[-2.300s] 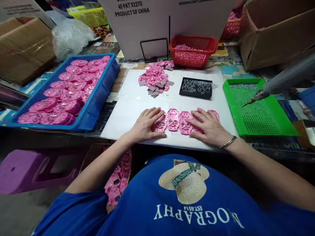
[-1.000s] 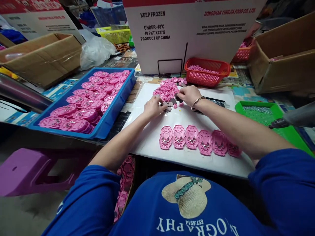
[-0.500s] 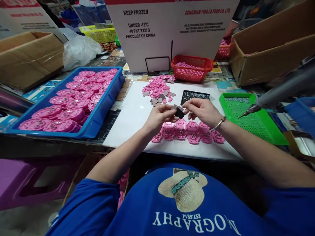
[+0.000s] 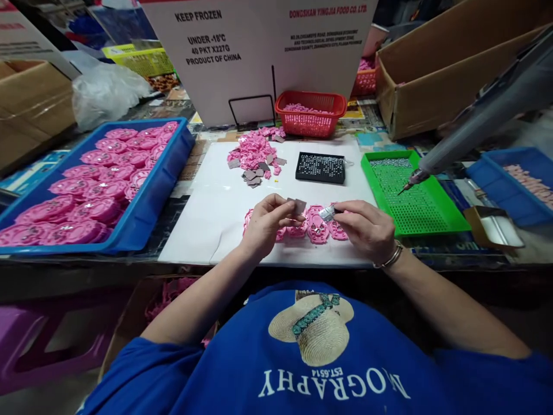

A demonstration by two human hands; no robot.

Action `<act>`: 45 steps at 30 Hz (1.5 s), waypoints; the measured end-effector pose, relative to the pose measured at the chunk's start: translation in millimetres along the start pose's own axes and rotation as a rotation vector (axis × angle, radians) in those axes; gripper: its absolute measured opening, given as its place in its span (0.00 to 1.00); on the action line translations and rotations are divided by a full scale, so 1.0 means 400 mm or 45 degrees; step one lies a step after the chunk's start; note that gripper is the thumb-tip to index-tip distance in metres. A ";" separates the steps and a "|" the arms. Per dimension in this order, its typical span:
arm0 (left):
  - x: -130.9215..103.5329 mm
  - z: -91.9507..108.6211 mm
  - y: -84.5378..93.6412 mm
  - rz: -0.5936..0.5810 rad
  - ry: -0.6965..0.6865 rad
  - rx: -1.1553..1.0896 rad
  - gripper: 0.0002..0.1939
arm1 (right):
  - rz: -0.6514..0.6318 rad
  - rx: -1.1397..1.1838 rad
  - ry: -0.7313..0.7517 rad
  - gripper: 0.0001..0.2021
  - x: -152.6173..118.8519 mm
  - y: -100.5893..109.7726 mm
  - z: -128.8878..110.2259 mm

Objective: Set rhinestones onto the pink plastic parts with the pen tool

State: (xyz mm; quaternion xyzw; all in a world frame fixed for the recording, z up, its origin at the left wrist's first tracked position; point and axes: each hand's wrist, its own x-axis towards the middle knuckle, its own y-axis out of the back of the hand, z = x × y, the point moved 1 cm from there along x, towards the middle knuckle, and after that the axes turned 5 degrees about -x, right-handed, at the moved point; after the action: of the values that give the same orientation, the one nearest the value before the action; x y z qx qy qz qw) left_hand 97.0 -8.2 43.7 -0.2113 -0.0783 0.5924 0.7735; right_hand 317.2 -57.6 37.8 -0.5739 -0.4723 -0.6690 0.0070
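Note:
My left hand [image 4: 268, 223] pinches a small flat grey plate [image 4: 298, 206] between thumb and fingers. In my right hand [image 4: 366, 228] is a small shiny silver piece [image 4: 328, 213], gripped at its right end. Both hands hover over a row of pink plastic parts [image 4: 318, 226] near the front of the white board [image 4: 203, 213]; the hands cover some of the row. Beyond them lie a pile of small pink pieces [image 4: 254, 148], a few loose grey plates [image 4: 253, 177] and a black tray of small screws [image 4: 320, 168].
Left stands a blue tray [image 4: 149, 222] stacked with pink parts. A green tray [image 4: 432, 218] of screws sits right, with a power screwdriver [image 4: 449, 144] hanging over it. A red basket [image 4: 311, 123] and a cardboard box [image 4: 432, 104] stand behind. Another blue bin [image 4: 496, 190] is far right.
My hands have parted and come nearer, down over the pink row. The right hand now holds a silver piece away from the left hand's grey plate. The camera view has shifted right.

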 end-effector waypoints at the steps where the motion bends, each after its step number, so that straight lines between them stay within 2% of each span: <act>1: -0.001 -0.003 -0.004 -0.014 0.005 0.021 0.19 | -0.005 -0.022 -0.014 0.09 -0.011 0.004 0.005; 5: -0.004 -0.016 -0.027 -0.174 0.027 0.097 0.18 | 0.034 0.050 -0.052 0.09 -0.038 0.013 0.016; 7: -0.001 -0.023 -0.039 -0.309 0.134 0.131 0.22 | 0.056 0.158 -0.070 0.09 -0.043 0.016 0.020; 10: 0.009 -0.030 -0.055 -0.486 0.367 0.134 0.18 | 0.020 0.327 -0.088 0.08 -0.044 0.019 0.028; 12: 0.015 -0.033 -0.064 -0.559 0.482 0.124 0.18 | -0.018 0.412 -0.057 0.08 -0.043 0.020 0.031; 14: 0.018 -0.037 -0.070 -0.573 0.516 0.121 0.18 | -0.062 0.460 -0.013 0.07 -0.040 0.022 0.030; 16: 0.018 -0.040 -0.075 -0.504 0.462 0.126 0.18 | -0.091 0.451 -0.048 0.08 -0.034 0.025 0.024; 20: 0.013 -0.042 -0.093 -0.283 0.174 0.207 0.15 | -0.099 0.321 -0.351 0.07 -0.015 0.033 0.004; 24: 0.021 -0.028 -0.134 -0.337 -0.027 0.304 0.15 | -0.263 0.212 -0.430 0.17 0.020 0.048 -0.004; 27: 0.039 -0.017 -0.159 -0.401 -0.026 0.304 0.16 | -0.344 0.249 -0.521 0.12 0.047 0.075 0.015; 30: 0.055 -0.017 -0.157 -0.411 0.005 0.261 0.17 | -0.343 0.250 -0.605 0.07 0.047 0.108 0.044; 33: 0.066 -0.028 -0.120 -0.333 0.011 0.192 0.20 | -0.372 0.009 -0.476 0.08 0.012 0.128 0.066; 36: 0.072 -0.042 -0.075 -0.243 0.044 0.172 0.25 | -0.506 -0.368 -0.272 0.11 -0.037 0.125 0.075; 39: 0.071 -0.053 -0.052 -0.205 0.096 0.175 0.19 | -0.565 -0.641 -0.109 0.11 -0.069 0.108 0.074; 42: 0.064 -0.060 -0.053 -0.229 0.137 0.118 0.14 | -0.592 -0.707 0.030 0.11 -0.083 0.092 0.073; 45: 0.059 -0.067 -0.060 -0.276 0.188 0.034 0.13 | -0.642 -0.674 0.077 0.10 -0.095 0.087 0.078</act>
State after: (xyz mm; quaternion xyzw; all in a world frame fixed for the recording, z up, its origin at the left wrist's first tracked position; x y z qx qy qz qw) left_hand 134.9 3.0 26.4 -0.2341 -0.0356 0.4893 0.8394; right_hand 373.2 -77.1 27.0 -0.4016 -0.4090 -0.7653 -0.2928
